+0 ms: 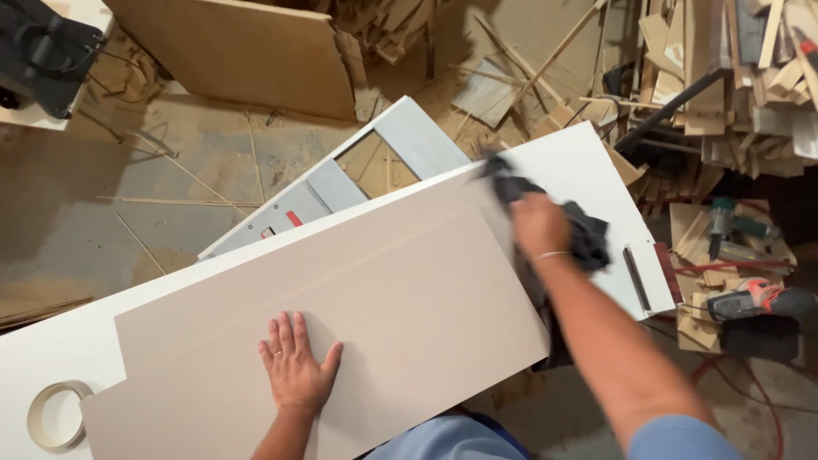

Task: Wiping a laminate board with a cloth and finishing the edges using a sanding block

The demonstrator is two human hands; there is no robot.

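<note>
Leftmost, a roll of pale tape (53,416) lying flat on the white board (51,345), touching nothing else. Next along, a left hand (294,365), fingers spread wide and palm pressed flat on the beige panel (400,290), gripping nothing (simply bearing down). Beneath and beyond that panel, a grey frame piece (409,136) with a rectangular cut-out, carrying a small red label (294,218) and a small dark mark just beside it, near its lower end. Further right, a right hand (538,226) closed around a dark cloth (588,234), held against the panel's far right edge where beige meets white. Just right of the cloth, a narrow dark strip (636,278) lying on the white board's end. Far right, on the floor among wood offcuts (724,77), an orange-and-grey power drill (754,300) and a teal tool (724,217) on cardboard.
</note>
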